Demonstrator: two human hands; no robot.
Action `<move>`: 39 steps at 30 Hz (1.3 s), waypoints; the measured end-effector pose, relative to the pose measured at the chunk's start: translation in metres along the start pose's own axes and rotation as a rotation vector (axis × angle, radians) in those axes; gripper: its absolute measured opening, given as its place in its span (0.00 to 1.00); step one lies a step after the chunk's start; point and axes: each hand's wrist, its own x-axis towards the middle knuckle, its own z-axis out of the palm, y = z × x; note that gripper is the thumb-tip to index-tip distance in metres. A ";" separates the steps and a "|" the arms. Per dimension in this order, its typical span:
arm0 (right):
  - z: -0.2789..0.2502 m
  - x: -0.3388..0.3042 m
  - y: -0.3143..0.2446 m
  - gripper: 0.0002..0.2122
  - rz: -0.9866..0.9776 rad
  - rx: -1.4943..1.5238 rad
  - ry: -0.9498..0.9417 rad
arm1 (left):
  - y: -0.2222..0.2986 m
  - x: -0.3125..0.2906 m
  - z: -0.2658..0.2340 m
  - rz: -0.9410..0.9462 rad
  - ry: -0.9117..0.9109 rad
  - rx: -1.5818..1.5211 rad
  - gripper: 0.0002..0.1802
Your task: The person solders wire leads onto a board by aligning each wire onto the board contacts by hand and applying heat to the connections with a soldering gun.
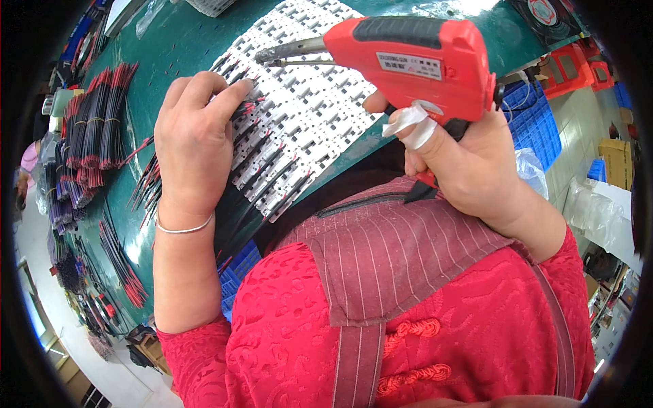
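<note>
My right hand, with white tape round its thumb, grips a red soldering gun by the handle. The gun's metal tip points left, just above the white circuit-board panel, close to my left fingertips. My left hand is closed in a pinch at the panel's left side, on a thin black-and-red wire mostly hidden by the fingers. Several black wires with red ends lie side by side across the nearer part of the panel. More loose wires lie beside my left wrist.
Tied bundles of black-and-red wires lie on the green table at the left. A smaller wire bunch is nearer me. Blue plastic crates and a cardboard box stand at the right. A black fan-like device is at the far right.
</note>
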 end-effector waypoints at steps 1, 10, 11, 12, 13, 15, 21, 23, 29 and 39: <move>0.000 0.000 -0.003 0.13 0.026 -0.024 0.010 | 0.000 0.001 -0.001 0.052 0.043 0.049 0.22; -0.003 0.002 -0.008 0.12 0.076 -0.042 0.045 | 0.005 0.002 0.000 0.059 0.142 -0.057 0.26; -0.004 0.003 -0.008 0.12 0.047 -0.051 0.044 | 0.005 0.003 -0.001 0.033 0.110 -0.064 0.26; -0.001 0.001 -0.012 0.12 0.035 -0.058 0.048 | 0.008 0.003 -0.004 0.002 0.066 -0.056 0.27; 0.000 0.003 -0.018 0.12 0.080 -0.056 0.078 | 0.009 0.007 -0.010 -0.029 0.044 -0.030 0.27; 0.000 0.002 -0.036 0.14 0.317 0.043 0.098 | 0.007 0.001 -0.010 -0.062 -0.001 -0.099 0.32; -0.003 -0.002 -0.033 0.18 0.312 0.094 0.107 | 0.008 -0.002 -0.006 -0.041 0.031 -0.168 0.33; -0.003 -0.003 -0.032 0.19 0.294 0.086 0.089 | 0.008 -0.002 -0.010 -0.046 0.066 -0.191 0.31; -0.001 -0.001 -0.037 0.19 0.287 0.099 0.086 | 0.008 -0.005 -0.014 -0.103 0.070 -0.263 0.25; -0.002 0.000 -0.028 0.11 0.251 0.132 0.193 | 0.006 0.002 -0.004 -0.032 0.110 -0.163 0.24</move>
